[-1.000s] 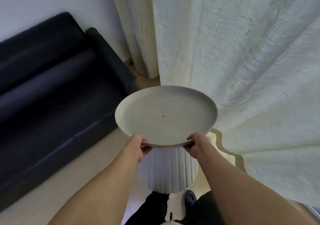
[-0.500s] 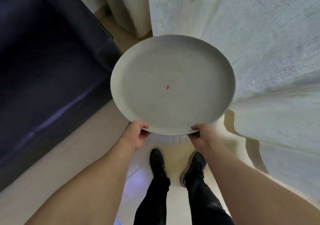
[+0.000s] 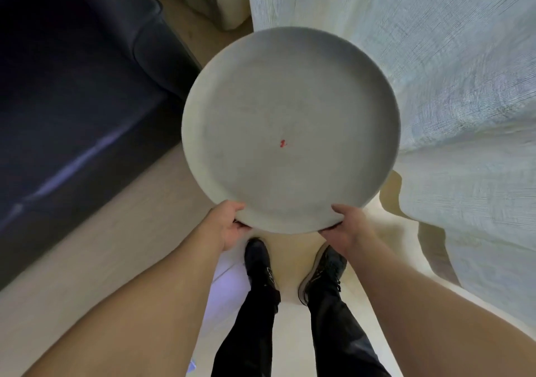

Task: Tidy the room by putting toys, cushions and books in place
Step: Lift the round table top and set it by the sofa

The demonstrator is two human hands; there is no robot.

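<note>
pale floor (image 3: pixel 87 289), dark sofa (image 3: pixel 72 101), black shoes (image 3: pixel 258 260), curtain hem (image 3: pixel 435 231)

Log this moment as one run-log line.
left hand: grips tray near rim | right hand: grips tray near rim | round grey tray: small red speck | sofa: left | curtain: right

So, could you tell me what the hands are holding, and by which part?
Both the left hand and right hand grip the round grey tabletop by its near rim.
</note>
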